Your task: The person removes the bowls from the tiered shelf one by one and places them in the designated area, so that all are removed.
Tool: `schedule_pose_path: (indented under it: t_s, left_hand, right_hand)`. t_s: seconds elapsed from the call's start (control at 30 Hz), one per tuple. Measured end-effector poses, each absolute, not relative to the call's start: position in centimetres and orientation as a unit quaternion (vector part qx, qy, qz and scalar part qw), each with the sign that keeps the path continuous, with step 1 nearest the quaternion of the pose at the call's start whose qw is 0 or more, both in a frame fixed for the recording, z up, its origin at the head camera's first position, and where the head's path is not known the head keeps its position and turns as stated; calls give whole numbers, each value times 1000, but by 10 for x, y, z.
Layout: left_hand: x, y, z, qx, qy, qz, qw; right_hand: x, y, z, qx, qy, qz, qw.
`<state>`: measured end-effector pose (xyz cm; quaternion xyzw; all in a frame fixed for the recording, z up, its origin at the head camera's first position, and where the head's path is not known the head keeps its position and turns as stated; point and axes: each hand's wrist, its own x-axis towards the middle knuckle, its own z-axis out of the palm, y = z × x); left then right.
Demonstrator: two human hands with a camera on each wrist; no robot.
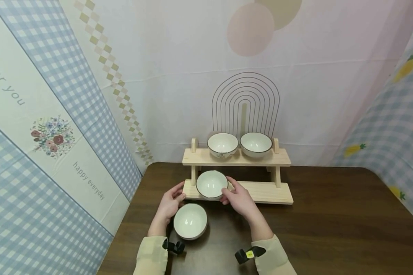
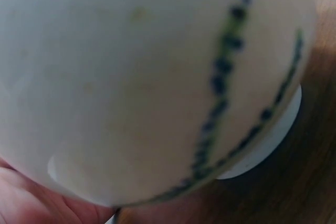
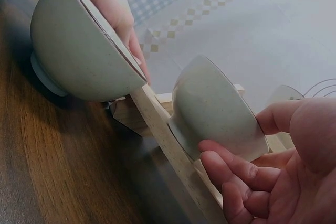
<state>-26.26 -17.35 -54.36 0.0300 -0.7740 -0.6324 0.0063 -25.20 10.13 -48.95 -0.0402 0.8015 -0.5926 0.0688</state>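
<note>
In the head view, my right hand (image 1: pixel 239 196) pinches the right side of a white bowl (image 1: pixel 211 185) with a dark rim on the lower shelf (image 1: pixel 261 192) of a wooden stand. The right wrist view shows the thumb at that bowl's rim and fingers (image 3: pixel 247 174) against its outside. My left hand (image 1: pixel 169 204) is at the shelf's left end, fingertips near its edge, with nothing seen in its grasp. Close beside that hand, a second white bowl (image 1: pixel 191 221) stands on the table; its patterned outside (image 2: pixel 157 87) fills most of the left wrist view.
Two more white bowls, one left (image 1: pixel 222 145) and one right (image 1: pixel 256 144), stand side by side on the upper shelf (image 1: pixel 196 156). A patterned cloth (image 1: pixel 172 95) hangs behind the stand. The dark wooden table (image 1: pixel 330 214) extends to the right.
</note>
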Motion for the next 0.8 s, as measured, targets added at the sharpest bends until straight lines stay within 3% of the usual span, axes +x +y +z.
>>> schedule_pose_path:
  t_s: [0.8]
  left_hand:
    - [-266, -173, -547, 27, -776, -630, 8]
  right_hand:
    - [-257, 104, -493, -40, 778, -624, 67]
